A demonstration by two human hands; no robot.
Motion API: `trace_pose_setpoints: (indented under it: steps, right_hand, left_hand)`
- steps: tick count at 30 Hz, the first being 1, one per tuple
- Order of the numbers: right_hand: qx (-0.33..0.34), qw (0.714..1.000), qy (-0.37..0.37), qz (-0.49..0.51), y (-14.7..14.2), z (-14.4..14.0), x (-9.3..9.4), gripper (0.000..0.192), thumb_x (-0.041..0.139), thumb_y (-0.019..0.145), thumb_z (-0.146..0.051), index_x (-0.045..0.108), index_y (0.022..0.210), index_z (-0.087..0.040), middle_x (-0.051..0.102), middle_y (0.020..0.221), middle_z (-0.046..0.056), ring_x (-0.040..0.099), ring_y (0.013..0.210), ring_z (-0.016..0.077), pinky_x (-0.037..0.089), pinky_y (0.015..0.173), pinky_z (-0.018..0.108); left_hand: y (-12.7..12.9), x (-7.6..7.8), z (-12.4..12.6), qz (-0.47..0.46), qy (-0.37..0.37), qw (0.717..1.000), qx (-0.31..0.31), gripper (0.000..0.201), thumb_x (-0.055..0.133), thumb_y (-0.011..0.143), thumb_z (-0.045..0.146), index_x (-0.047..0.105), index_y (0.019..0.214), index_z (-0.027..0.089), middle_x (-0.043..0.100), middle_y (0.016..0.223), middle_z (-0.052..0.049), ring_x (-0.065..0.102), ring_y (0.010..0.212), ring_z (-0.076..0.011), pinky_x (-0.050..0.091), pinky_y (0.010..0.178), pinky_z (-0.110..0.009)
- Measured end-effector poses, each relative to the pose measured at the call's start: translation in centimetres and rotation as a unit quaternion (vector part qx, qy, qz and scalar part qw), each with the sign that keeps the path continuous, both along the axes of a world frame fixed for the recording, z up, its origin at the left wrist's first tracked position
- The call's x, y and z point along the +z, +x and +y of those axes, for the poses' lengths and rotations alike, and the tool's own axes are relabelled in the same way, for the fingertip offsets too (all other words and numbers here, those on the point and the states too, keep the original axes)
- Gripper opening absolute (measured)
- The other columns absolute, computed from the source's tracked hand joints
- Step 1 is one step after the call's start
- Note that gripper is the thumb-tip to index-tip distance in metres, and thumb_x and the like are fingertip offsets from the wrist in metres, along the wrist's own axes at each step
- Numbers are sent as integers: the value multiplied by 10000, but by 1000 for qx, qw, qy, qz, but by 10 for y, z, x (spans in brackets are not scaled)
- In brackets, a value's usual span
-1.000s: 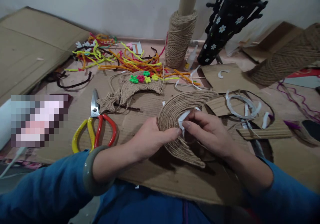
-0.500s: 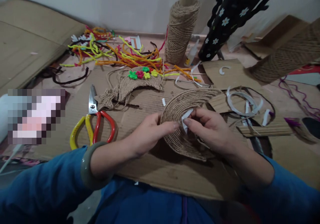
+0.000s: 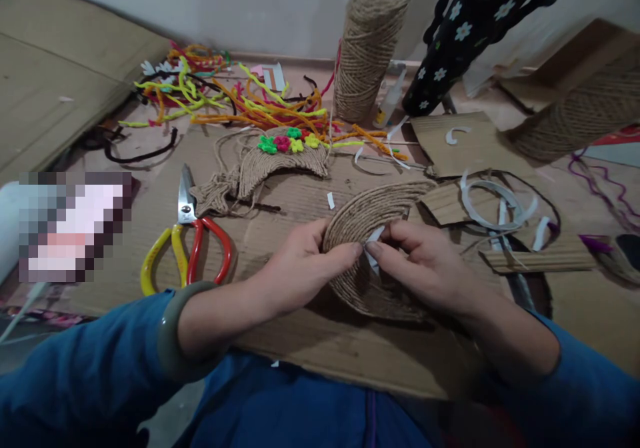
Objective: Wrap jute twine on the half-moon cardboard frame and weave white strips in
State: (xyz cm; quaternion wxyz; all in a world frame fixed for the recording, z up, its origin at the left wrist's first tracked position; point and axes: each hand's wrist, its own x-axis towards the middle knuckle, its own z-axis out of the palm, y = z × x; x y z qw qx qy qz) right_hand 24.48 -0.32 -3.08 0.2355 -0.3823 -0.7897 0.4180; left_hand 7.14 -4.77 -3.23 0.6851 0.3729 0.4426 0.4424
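A crescent covered in rows of jute twine [image 3: 373, 211] is held up between my two hands. My left hand [image 3: 310, 258] grips its left edge, the thumb lying across the twine face. My right hand [image 3: 425, 258] pinches a strip of white tape [image 3: 374, 241] at the crescent's inner edge. Both thumb tips nearly meet at this strip. The right fingers partly hide the strip and the inner curve. Beyond lies a smaller twine crescent [image 3: 283, 161] with green, pink and yellow flowers, beside a twine star [image 3: 216, 195].
Scissors [image 3: 187, 235] with red and yellow handles lie left. Colourful pipe cleaners [image 3: 260, 108] are heaped behind. A twine spool [image 3: 370, 55], a glue bottle [image 3: 391, 101] and a black flowered vase [image 3: 450, 41] stand at the back. A tape roll [image 3: 495, 201] and cardboard pieces [image 3: 540, 255] lie right.
My left thumb has moved right to the white strip, close to the right thumb. The crescent has tilted slightly in my hands. The view has shifted a little.
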Motion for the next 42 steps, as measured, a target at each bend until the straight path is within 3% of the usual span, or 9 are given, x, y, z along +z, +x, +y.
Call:
trace_pose_setpoints:
  steps: [7, 10, 13, 18, 22, 26, 28, 30, 42]
  right_hand:
    - [-8, 1000, -9, 13, 2, 4, 1, 220, 487, 888, -286, 577, 711, -191, 558, 582, -18, 509, 519, 110, 406, 490, 236]
    - [-51, 990, 132, 1, 4, 6, 0, 95, 519, 870, -204, 603, 829, -190, 638, 712, 9, 585, 641, 132, 454, 602, 256]
    - [-77, 959, 273, -6, 6, 6, 0, 86, 536, 857, -147, 584, 809, -199, 633, 731, 14, 590, 700, 140, 454, 656, 266]
    - [-60, 945, 320, -20, 5, 2, 3, 132, 548, 843, -101, 559, 777, -215, 629, 684, -7, 572, 642, 125, 432, 602, 258]
    - [-61, 964, 257, -16, 4, 1, 5, 112, 544, 843, -128, 594, 782, -207, 639, 675, -2, 578, 623, 123, 440, 590, 255]
    - [-91, 995, 46, 15, 2, 1, 7, 107, 536, 837, -220, 620, 774, -196, 628, 642, -2, 558, 553, 118, 435, 506, 241]
    - [-99, 992, -63, 44, 0, 1, 7, 120, 539, 834, -270, 615, 779, -194, 584, 593, -17, 510, 489, 108, 410, 444, 233]
    - [-101, 985, -123, 72, -1, 2, 6, 133, 549, 829, -301, 603, 772, -194, 545, 574, -27, 479, 467, 100, 402, 426, 230]
    - [-117, 967, -156, 162, -3, 5, 2, 168, 687, 726, -323, 586, 698, -191, 592, 612, -13, 531, 539, 108, 467, 493, 229]
  left_hand:
    - [-1, -4, 4, -23, 6, 1000, 20, 235, 744, 704, 316, 641, 789, 123, 655, 705, 2, 581, 699, -123, 470, 688, -250]
    - [-2, -7, 4, -28, 6, 999, 34, 216, 727, 728, 307, 648, 816, 126, 678, 741, -10, 598, 706, -132, 474, 702, -265]
    - [-2, -8, 4, -34, -4, 999, 42, 184, 699, 758, 290, 641, 835, 133, 681, 755, -10, 601, 695, -132, 474, 692, -272]
    - [-1, -9, 4, -61, -10, 997, 55, 164, 696, 759, 271, 635, 831, 136, 687, 740, -8, 604, 689, -130, 468, 688, -264]
    - [0, -7, 4, -92, -16, 994, 55, 134, 685, 770, 252, 657, 828, 135, 715, 769, -21, 631, 713, -133, 480, 718, -265]
    - [2, -6, 2, -120, -36, 991, 38, 133, 710, 745, 237, 687, 819, 129, 727, 757, -27, 653, 728, -138, 484, 760, -268]
    - [2, -6, 2, -129, -49, 990, 33, 129, 705, 745, 226, 697, 828, 128, 730, 756, -29, 655, 733, -137, 481, 772, -267]
    - [3, -6, 1, -134, -55, 989, 26, 121, 689, 756, 217, 703, 834, 126, 733, 767, -34, 656, 744, -138, 477, 782, -268]
    - [4, -8, -2, -98, -54, 994, -12, 233, 726, 732, 302, 701, 883, 127, 729, 831, -52, 652, 784, -169, 478, 800, -306]
